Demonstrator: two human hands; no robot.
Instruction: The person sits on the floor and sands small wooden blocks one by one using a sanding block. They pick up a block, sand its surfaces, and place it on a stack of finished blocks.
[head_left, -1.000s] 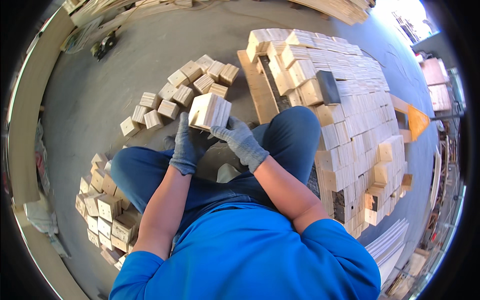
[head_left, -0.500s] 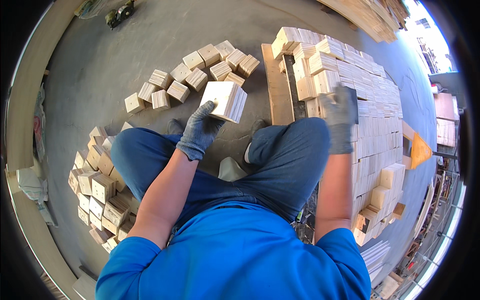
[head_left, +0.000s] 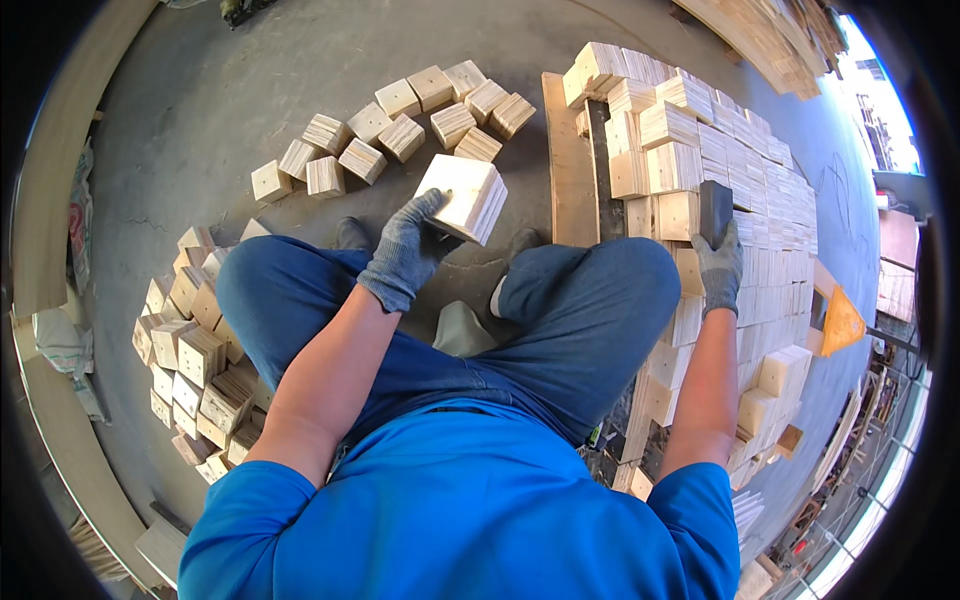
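My left hand, in a grey knit glove, grips a pale layered plywood block above the floor between my knees. The thumb lies on its near side, and the fingers underneath are mostly hidden. My right hand, gloved as well, is closed round a dark rectangular block, perhaps a sanding block. It is over the stacked wooden blocks on my right; I cannot tell whether the dark block touches them.
Several loose wooden blocks lie on the grey floor ahead. Another heap of blocks is beside my left knee. A wooden pallet board edges the stack, and a yellow-orange triangular piece stands beyond it.
My right hand, blurred before, has moved to the right with the dark block, away from the held plywood block. My left hand keeps its hold, the block slightly turned.
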